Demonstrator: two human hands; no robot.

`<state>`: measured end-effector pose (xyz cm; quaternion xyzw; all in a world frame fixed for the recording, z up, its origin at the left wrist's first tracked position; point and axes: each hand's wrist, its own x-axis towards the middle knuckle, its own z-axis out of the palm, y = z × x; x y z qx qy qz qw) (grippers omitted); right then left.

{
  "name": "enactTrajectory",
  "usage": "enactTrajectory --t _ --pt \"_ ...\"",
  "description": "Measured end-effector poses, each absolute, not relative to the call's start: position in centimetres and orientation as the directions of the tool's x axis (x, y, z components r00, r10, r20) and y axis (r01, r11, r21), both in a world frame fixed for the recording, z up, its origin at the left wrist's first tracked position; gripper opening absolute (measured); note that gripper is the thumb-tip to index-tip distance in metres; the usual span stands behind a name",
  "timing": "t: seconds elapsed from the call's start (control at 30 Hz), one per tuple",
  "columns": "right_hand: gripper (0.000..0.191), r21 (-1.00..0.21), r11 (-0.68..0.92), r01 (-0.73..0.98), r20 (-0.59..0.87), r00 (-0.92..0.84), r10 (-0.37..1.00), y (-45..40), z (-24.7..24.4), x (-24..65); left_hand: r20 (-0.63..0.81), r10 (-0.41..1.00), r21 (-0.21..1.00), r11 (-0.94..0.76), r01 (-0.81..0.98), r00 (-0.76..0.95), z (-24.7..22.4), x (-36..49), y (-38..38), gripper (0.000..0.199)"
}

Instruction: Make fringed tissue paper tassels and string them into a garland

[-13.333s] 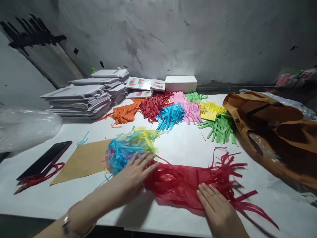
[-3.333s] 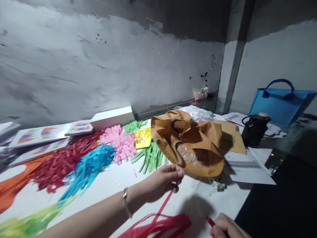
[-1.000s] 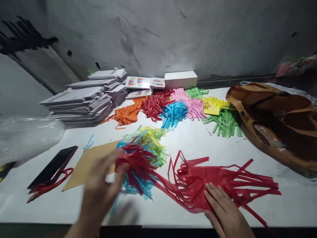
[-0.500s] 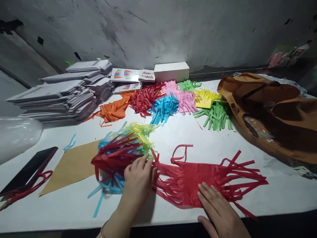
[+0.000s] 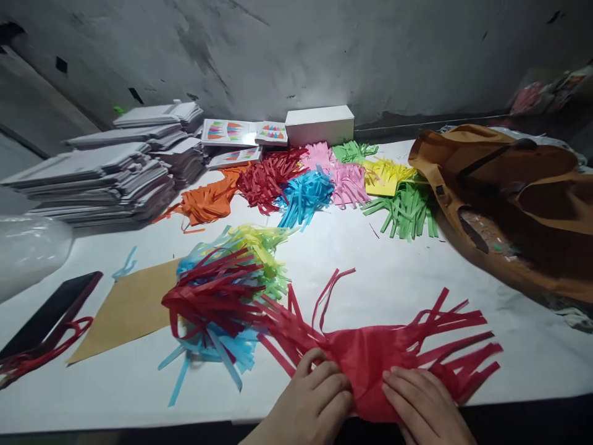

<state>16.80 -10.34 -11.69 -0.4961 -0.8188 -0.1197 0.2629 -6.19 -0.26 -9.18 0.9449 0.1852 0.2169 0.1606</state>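
A sheet of red fringed tissue paper point(image 5: 365, 355) lies before me at the table's front edge, cut into strips at its left and right ends, its middle creased. My left hand point(image 5: 319, 389) is closed on the left part of the sheet with curled fingers. On the right part, my right hand point(image 5: 424, 398) presses bent fingers over the paper, its thumb hidden, and grips the near edge. The left strips reach a pile of red tissue tassels point(image 5: 217, 284), which rests over blue point(image 5: 236, 349) and yellow-green point(image 5: 264, 247) fringes.
Fringed bundles in orange point(image 5: 210, 201), blue point(image 5: 306, 194), pink point(image 5: 347, 185) and green point(image 5: 403, 213) line the back. Stacked white paper packs point(image 5: 106, 173) stand left, a white box point(image 5: 319, 127) behind. A brown bag point(image 5: 491, 241) occupies the right; a phone point(image 5: 53, 309) and brown sheet point(image 5: 130, 303) lie left.
My left hand has moved right and nearer, from the tassel pile onto the red sheet. The sheet's middle has shifted toward me and become creased between both hands.
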Motion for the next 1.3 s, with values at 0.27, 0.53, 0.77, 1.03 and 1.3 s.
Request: enactTrajectory --t 0.27,0.53,0.77,1.03,1.3 --pt "0.017 -0.288 0.375 0.881 0.526 -0.182 0.831 -9.2 -10.7 16.9 0.310 0.576 0.482 -0.781 0.398 0.756 -9.0 -5.7 -0.5 0.023" --pt "0.018 -0.380 0.128 0.916 0.477 0.076 0.875 -5.6 -10.2 15.5 -0.013 0.769 0.195 -0.625 0.756 0.639 -7.4 -3.3 2.0 0.024" --pt "0.021 -0.170 0.189 0.967 0.616 -0.045 0.786 -6.3 -9.9 16.5 -0.104 0.779 0.094 -0.611 0.786 0.618 -7.0 -2.4 2.6 0.020" --pt "0.028 -0.328 0.408 0.852 0.605 -0.142 0.783 -7.0 -11.1 15.0 0.171 0.788 0.173 -0.615 0.769 0.592 -7.1 -3.4 2.0 0.010" --pt "0.022 -0.394 0.421 0.817 0.580 -0.134 0.803 -7.4 -10.1 14.2 0.378 0.537 0.341 -0.838 0.426 0.755 -9.3 -4.9 -0.2 0.024"
